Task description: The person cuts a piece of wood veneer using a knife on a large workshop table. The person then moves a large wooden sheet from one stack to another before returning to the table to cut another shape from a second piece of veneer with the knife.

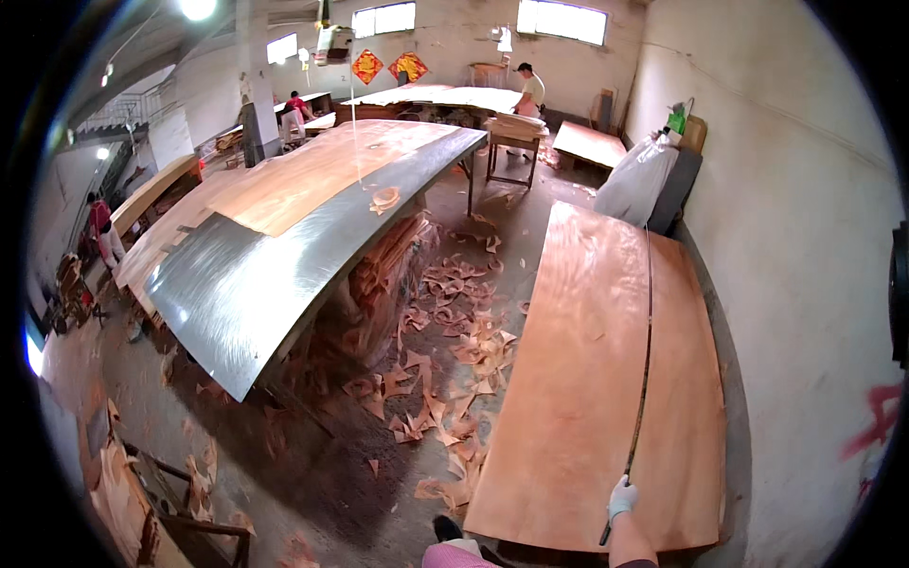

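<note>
My right hand (622, 498), in a white glove, is closed around a long thin dark stick (648, 350) near its lower end. The stick stretches away from me over a large reddish-brown wood veneer sheet (578, 379), which lies on a low stack beside the wall. Its far tip reaches about the far edge of the sheet. How firmly the stick rests on the sheet I cannot tell. My left hand is not in view.
Left stands a long table with a shiny metal top (256, 284) and veneer sheets (284, 180). Curled veneer scraps (454, 350) litter the floor between. A pale plastic-wrapped bundle (636, 180) leans past the sheet. One person (532, 90) stands at a far table; others are at left.
</note>
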The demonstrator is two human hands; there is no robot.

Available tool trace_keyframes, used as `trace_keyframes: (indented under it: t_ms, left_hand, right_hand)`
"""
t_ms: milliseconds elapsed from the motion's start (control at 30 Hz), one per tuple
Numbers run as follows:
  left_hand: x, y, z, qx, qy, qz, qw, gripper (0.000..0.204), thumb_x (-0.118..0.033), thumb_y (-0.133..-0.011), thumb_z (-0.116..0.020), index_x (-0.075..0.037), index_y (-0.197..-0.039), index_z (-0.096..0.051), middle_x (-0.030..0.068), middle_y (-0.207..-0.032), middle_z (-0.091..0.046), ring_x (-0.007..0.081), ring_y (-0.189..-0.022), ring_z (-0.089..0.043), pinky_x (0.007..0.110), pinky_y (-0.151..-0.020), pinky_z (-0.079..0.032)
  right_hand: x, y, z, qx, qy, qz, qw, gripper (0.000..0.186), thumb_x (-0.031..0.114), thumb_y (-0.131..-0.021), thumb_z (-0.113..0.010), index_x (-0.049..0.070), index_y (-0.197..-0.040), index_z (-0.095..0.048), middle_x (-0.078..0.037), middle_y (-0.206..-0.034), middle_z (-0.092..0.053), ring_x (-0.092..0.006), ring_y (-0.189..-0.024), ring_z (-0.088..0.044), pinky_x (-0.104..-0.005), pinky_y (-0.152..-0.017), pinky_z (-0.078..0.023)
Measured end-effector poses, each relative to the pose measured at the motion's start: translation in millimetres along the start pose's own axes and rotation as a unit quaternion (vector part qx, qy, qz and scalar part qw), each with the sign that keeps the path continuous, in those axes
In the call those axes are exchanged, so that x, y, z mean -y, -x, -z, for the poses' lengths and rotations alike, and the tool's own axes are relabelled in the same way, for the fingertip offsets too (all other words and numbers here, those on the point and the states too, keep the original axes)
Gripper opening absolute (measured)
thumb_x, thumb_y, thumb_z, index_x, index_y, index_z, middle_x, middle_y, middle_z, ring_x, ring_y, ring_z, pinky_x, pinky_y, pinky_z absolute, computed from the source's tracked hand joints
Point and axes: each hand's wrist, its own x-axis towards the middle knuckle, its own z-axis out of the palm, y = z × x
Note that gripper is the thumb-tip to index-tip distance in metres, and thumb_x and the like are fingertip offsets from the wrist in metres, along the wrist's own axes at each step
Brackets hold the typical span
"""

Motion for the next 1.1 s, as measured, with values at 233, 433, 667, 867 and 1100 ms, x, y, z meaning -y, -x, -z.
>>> trace_keyframes:
  t_ms: [233, 433, 667, 867, 1100]
  left_hand:
    - [-90.0, -109.6, 3.7, -0.072, -0.331, -0.134, 0.931, 0.031, -0.036, -0.1, -0.045, -0.015, -0.101, -0.068, 0.0061, -0.081, -0.061, 0.0252, -0.072, -0.056, 0.042, -0.067, -0.045]
    - [-172.8, -182.8, -29.6, -0.035, -0.636, -0.244, 0.731, 0.031, -0.036, -0.099, -0.047, -0.014, -0.103, -0.067, 0.0039, -0.08, -0.06, 0.0229, -0.069, -0.054, 0.041, -0.066, -0.045]
    - [-239.4, -228.2, -115.0, 0.001, -0.452, -0.154, 0.878, 0.026, -0.026, -0.096, -0.061, -0.003, -0.109, -0.066, -0.0001, -0.085, -0.064, 0.0098, -0.075, -0.055, 0.028, -0.066, -0.046]
    - [-252.5, -246.7, -132.8, 0.039, -0.698, -0.215, 0.682, 0.029, -0.029, -0.094, -0.063, -0.005, -0.109, -0.069, 0.008, -0.085, -0.068, 0.0172, -0.071, -0.061, 0.034, -0.066, -0.051]
    - [-270.4, -266.0, -222.6, 0.079, -0.724, -0.183, 0.66, 0.042, -0.031, -0.092, -0.059, -0.004, -0.124, -0.064, 0.0164, -0.119, -0.068, 0.0261, -0.111, -0.064, 0.033, -0.098, -0.048]
  right_hand:
    - [-2.4, 35.9, -73.5, 0.096, -0.032, -0.18, 0.979, 0.053, 0.044, -0.096, -0.053, -0.006, -0.083, -0.065, -0.017, -0.069, -0.065, -0.0342, -0.052, -0.062, -0.0475, -0.043, -0.045]
    - [122.5, 73.8, -149.3, -0.008, -0.05, -0.065, 0.997, 0.057, 0.049, -0.095, -0.053, -0.005, -0.085, -0.067, -0.022, -0.075, -0.067, -0.0382, -0.066, -0.066, -0.0478, -0.054, -0.051]
    - [102.1, 71.3, -136.6, -0.049, 0.038, -0.078, 0.995, 0.055, 0.048, -0.095, -0.053, -0.005, -0.088, -0.068, -0.025, -0.085, -0.07, -0.0424, -0.071, -0.067, -0.0506, -0.058, -0.052]
    - [164.7, 114.4, -157.6, 0.055, -0.062, -0.125, 0.989, 0.05, 0.043, -0.098, -0.05, -0.003, -0.083, -0.065, -0.014, -0.073, -0.067, -0.0341, -0.057, -0.065, -0.0437, -0.037, -0.046]
    - [196.5, 189.4, -220.4, 0.123, -0.209, -0.005, 0.97, 0.054, 0.044, -0.096, -0.057, 0.003, -0.062, -0.052, -0.005, -0.048, -0.049, -0.0193, -0.034, -0.048, -0.0372, -0.033, -0.039]
